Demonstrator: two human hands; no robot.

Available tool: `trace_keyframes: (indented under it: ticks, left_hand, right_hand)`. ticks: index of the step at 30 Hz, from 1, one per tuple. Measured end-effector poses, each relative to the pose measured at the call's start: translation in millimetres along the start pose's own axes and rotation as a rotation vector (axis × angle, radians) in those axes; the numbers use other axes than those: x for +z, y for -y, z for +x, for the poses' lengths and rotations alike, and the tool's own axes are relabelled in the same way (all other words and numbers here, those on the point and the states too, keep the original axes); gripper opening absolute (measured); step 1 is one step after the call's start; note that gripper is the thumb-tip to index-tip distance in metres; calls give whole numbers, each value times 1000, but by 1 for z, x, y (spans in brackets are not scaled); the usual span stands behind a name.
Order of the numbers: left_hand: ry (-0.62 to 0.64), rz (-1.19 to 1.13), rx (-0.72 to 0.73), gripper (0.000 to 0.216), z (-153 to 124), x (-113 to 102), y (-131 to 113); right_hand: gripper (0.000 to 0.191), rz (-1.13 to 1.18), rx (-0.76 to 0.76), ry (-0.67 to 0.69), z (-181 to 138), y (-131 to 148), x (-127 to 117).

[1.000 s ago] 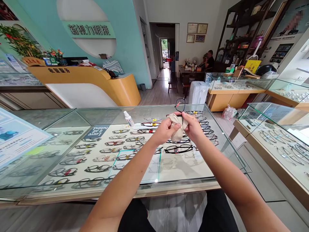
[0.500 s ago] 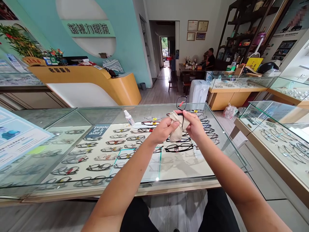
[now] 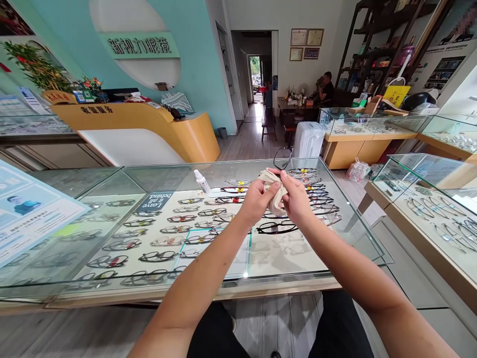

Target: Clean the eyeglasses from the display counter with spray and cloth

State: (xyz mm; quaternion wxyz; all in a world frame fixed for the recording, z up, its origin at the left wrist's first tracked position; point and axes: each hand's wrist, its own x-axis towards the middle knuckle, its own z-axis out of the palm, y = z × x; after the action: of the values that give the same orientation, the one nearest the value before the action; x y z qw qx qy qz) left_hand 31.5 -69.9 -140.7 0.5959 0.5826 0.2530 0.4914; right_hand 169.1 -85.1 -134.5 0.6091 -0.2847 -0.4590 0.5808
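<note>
At the near edge, two dark-trousered legs (image 3: pixel 219 333) show below the glass-topped worktop (image 3: pixel 279 266), and both forearms stretch out over it. Spectacle frames (image 3: pixel 158 256) lie in rows under the glass.

Farther out, the hands are together above the display. The left hand (image 3: pixel 258 200) pinches a bunched pale cloth (image 3: pixel 276 205), thumb on top; the right hand (image 3: pixel 299 200) clasps the glasses (image 3: pixel 282 159) against that cloth. One lens stands clear above the fingers; the rest of the glasses is hidden by cloth and fingers.

The wiping looks under way and unfinished: cloth and glasses are both held up, neither laid down. How much of the lenses is done cannot be told; freeing the glasses from the cloth remains.

Beyond the left hand, a white spray bottle (image 3: pixel 202 182) stands on the worktop, capped. Past the worktop are a pale suitcase (image 3: pixel 308 140) and, far back, a seated person (image 3: pixel 327 90).
</note>
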Motion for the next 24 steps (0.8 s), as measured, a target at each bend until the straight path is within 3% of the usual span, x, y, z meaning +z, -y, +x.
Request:
trace_keyframes:
  ticks: [2,4,7,10,16,18,21,24]
  left_hand:
    - [-90,-34,0,67,0,4,2]
    - [-96,-47,-7,70,2,2,3]
    - [36,-27,-32,66,3,-6,0]
    - [158,29,-44,65,1,-8,-3]
    - [-108,61,-3,76,0,1,3]
    - [-53,70,-17,74,2,-6,2]
    - [135,93,-14,65,3,-17,-3]
    - [129,131,34,62,2,-14,-5]
  right_hand:
    - [65,-4,-15,13,-2,-3,3]
    - [60,-14,-36,6,-2,-2,3]
    - [54,-19,-22,-37,1,5,-1]
    - [59,-25,7,-86,1,6,-3]
    - [60,-64,-68,-41,-4,-5,6]
    - [54,-73,-98,-46,-2,-1,4]
    - [48,-77,-114,-59,1,6,0]
    - [51,-101,-129,-79,0,3,-1]
